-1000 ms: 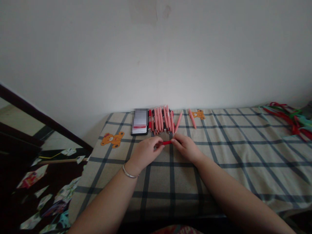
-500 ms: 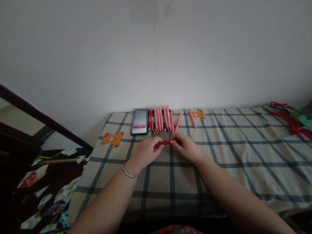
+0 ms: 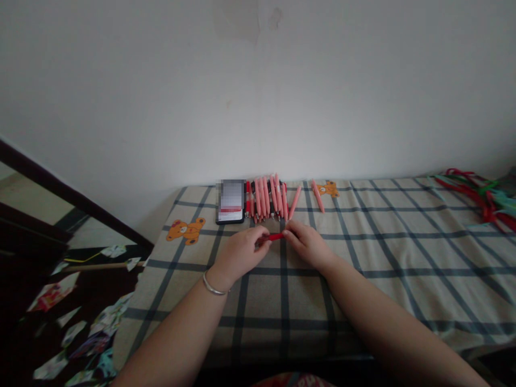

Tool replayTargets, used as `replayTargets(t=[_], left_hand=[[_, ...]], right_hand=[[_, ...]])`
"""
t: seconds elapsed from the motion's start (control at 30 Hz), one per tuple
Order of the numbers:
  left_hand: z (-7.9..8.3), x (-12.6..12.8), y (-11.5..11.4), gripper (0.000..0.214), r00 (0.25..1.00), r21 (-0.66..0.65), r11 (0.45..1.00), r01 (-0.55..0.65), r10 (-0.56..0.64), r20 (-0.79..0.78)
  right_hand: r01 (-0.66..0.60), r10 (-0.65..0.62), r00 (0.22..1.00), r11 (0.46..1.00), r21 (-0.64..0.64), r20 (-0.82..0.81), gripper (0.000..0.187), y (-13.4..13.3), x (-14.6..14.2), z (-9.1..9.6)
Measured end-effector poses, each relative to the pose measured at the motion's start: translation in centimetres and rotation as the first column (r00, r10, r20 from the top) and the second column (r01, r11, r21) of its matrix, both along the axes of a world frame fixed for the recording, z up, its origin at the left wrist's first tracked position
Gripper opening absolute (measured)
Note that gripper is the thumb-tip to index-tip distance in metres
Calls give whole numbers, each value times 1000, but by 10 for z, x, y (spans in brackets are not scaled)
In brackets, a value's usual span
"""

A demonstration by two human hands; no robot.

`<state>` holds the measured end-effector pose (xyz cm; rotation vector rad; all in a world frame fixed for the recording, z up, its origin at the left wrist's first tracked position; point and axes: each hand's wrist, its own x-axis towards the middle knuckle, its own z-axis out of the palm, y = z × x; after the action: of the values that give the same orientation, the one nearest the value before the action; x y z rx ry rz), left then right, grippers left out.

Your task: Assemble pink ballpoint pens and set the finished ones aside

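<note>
A red pen point(image 3: 276, 236) lies level between my two hands, just above the checked cloth. My left hand point(image 3: 244, 250), with a silver bangle at the wrist, is closed around its left end, so that end is mostly hidden. My right hand point(image 3: 308, 243) pinches the other end between thumb and fingers. Just beyond the hands is a row of pink pens point(image 3: 264, 198), heaped over some red and black ones. One pink pen point(image 3: 295, 202) slants beside the heap, and another pink pen point(image 3: 318, 196) lies apart to the right.
A dark-framed phone point(image 3: 231, 214) with a partly blurred screen lies left of the pens. The checked cloth point(image 3: 382, 252) covers the surface up to the wall. Red and green ribbons point(image 3: 479, 196) are piled at the far right. Scraps point(image 3: 52, 365) litter the area below left.
My right hand has shifted very slightly right along the red pen, so a little more of it shows. My left hand and the other pens look the same.
</note>
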<state>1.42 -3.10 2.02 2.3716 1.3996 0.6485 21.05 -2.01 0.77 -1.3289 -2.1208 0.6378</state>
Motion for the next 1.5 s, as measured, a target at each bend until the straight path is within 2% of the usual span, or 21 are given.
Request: replayTargets(t=[0.4, 0.63, 0.93, 1.37, 1.5], left_hand=[[-1, -1, 1, 11, 1000, 28, 999, 20, -19, -16], [0, -2, 1, 15, 999, 25, 999, 28, -27, -40], [-4, -2, 1, 16, 999, 6, 999, 39, -39, -36], [-3, -1, 1, 15, 998, 9, 999, 48, -48, -31], [-2, -2, 2, 16, 997, 20, 997, 73, -72, -33]], right_hand=[[-6, 6, 1000, 1000, -2, 2, 29, 2, 1, -2], [-70, 70, 997, 998, 8, -28, 21, -1, 2, 0], [-115, 116, 993, 993, 20, -25, 28, 1, 2, 0], [-87, 87, 996, 996, -4, -22, 39, 4, 2, -4], [-77, 77, 997, 997, 0, -11, 34, 3, 2, -3]])
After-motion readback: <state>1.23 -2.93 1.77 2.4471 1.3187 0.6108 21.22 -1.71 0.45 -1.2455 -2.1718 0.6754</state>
